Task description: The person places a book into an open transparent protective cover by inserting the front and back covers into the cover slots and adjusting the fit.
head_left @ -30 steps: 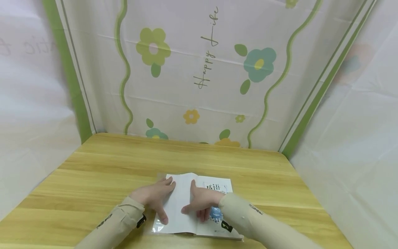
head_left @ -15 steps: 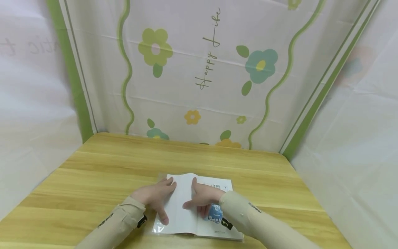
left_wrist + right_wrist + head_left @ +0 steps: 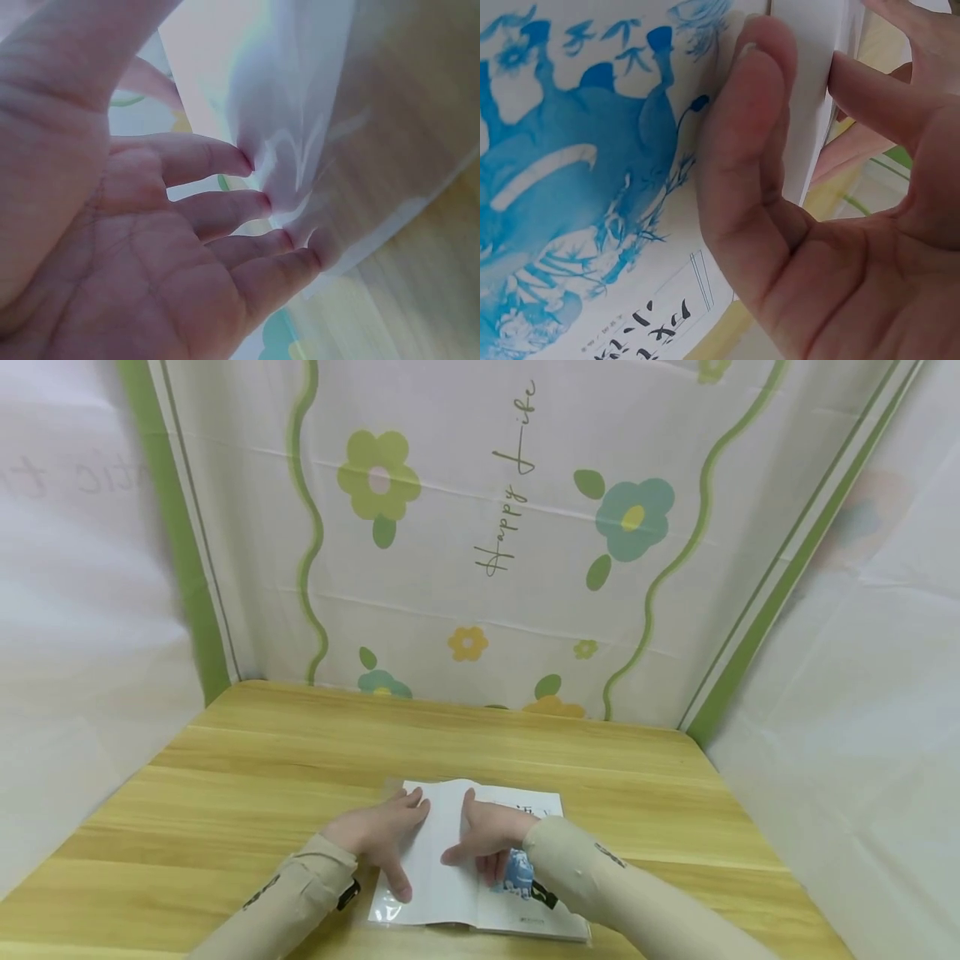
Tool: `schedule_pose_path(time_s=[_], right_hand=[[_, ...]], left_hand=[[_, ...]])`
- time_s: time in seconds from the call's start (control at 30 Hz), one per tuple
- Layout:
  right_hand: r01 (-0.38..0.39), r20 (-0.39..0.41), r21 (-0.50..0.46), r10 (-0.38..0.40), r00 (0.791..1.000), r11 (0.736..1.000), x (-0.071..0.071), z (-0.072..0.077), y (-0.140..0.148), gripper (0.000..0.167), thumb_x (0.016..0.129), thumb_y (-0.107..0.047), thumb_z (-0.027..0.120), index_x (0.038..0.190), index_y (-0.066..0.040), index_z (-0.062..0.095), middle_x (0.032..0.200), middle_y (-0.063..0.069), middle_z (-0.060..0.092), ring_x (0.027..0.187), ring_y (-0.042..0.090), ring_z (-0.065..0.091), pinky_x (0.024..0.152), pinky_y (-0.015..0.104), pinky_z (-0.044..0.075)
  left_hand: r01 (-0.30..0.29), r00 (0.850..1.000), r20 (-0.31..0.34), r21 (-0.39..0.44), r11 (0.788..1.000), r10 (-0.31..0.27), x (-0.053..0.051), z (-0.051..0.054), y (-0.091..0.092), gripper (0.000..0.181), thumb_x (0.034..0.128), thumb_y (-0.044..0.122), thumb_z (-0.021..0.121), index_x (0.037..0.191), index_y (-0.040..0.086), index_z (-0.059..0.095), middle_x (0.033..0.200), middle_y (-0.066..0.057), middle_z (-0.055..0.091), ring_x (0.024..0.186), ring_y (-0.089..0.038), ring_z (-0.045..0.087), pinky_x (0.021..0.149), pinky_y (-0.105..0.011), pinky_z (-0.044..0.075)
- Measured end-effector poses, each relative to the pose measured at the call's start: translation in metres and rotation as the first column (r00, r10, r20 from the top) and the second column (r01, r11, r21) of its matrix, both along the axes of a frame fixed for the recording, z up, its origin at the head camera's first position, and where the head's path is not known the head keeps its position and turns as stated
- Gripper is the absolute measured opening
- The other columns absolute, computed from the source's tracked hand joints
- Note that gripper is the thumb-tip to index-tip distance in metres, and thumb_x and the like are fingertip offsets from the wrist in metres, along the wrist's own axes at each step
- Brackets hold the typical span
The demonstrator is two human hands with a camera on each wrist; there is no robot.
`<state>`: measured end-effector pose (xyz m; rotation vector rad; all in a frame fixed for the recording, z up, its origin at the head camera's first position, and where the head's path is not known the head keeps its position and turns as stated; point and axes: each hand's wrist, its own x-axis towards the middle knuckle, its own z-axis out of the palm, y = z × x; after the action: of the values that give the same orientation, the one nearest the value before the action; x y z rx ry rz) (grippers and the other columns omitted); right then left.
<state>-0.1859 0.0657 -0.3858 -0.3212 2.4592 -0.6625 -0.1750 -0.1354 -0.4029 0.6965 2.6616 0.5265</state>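
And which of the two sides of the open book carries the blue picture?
The right-hand side, partly hidden by the right hand. It shows a blue picture, while the left-hand side looks plain white.

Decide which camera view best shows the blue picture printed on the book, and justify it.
The right wrist view: the blue picture is large and detailed there, though cut off at the left edge. The head view shows it small, partly behind the right hand; the left wrist view doesn't show it.
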Motion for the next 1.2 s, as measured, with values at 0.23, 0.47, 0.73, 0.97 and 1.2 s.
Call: schedule_pose_path(time_s=[0.23, 0.47, 0.73, 0.97, 1.2], right_hand=[[0.012, 0.023, -0.098, -0.010, 1.000, 0.995, -0.002, -0.007, 0.005, 0.112, 0.083, -0.031, 0.080, 0.156, 0.001, 0.001, 0.065, 0.019, 0.065, 0.045, 0.025, 0.061, 0.046, 0.039, 0.055], [0.093, 0.149, -0.288, -0.051, 0.987, 0.953, -0.008, -0.013, 0.019, 0.102, 0.092, -0.030, 0.072, 0.151, 0.011, -0.001, 0.067, 0.024, 0.066, 0.049, 0.028, 0.065, 0.050, 0.041, 0.057], [0.047, 0.138, -0.297, -0.005, 0.990, 0.954, -0.014, -0.014, 0.018, 0.102, 0.093, -0.033, 0.070, 0.153, 0.007, -0.002, 0.066, 0.024, 0.066, 0.050, 0.030, 0.066, 0.049, 0.041, 0.057], [0.025, 0.103, -0.239, 0.000, 0.995, 0.971, -0.014, -0.014, 0.013, 0.099, 0.093, -0.032, 0.070, 0.153, 0.008, 0.002, 0.065, 0.022, 0.066, 0.047, 0.026, 0.065, 0.048, 0.041, 0.057], [0.003, 0.069, -0.181, 0.010, 0.998, 0.984, -0.012, -0.009, 0.008, 0.098, 0.093, -0.031, 0.070, 0.150, 0.013, 0.004, 0.064, 0.020, 0.066, 0.048, 0.028, 0.065, 0.048, 0.040, 0.057]], left_hand=[[0.008, 1.000, -0.002, 0.002, 1.000, -0.008, -0.002, -0.001, 0.000, 0.122, 0.0520, 0.034, 0.097, 0.147, -0.008, 0.034, 0.155, -0.027, 0.022, 0.142, -0.045, 0.018, 0.112, -0.056, 0.022], [0.027, 1.000, -0.003, 0.020, 0.999, -0.027, -0.002, -0.001, -0.001, 0.121, 0.0526, 0.035, 0.097, 0.147, -0.009, 0.035, 0.155, -0.028, 0.023, 0.142, -0.045, 0.018, 0.113, -0.056, 0.021], [0.028, 0.999, 0.022, 0.040, 0.999, -0.029, -0.005, -0.001, -0.004, 0.121, 0.0554, 0.036, 0.096, 0.148, -0.007, 0.033, 0.155, -0.027, 0.023, 0.143, -0.044, 0.017, 0.113, -0.054, 0.022], [0.032, 0.999, 0.024, 0.033, 0.999, -0.033, -0.006, -0.002, -0.006, 0.121, 0.0558, 0.038, 0.096, 0.149, -0.006, 0.033, 0.156, -0.026, 0.024, 0.143, -0.043, 0.018, 0.113, -0.052, 0.023], [0.032, 0.999, 0.024, 0.032, 0.999, -0.033, -0.006, 0.000, -0.005, 0.121, 0.0555, 0.036, 0.096, 0.149, -0.006, 0.033, 0.155, -0.026, 0.023, 0.143, -0.042, 0.017, 0.114, -0.051, 0.022]])
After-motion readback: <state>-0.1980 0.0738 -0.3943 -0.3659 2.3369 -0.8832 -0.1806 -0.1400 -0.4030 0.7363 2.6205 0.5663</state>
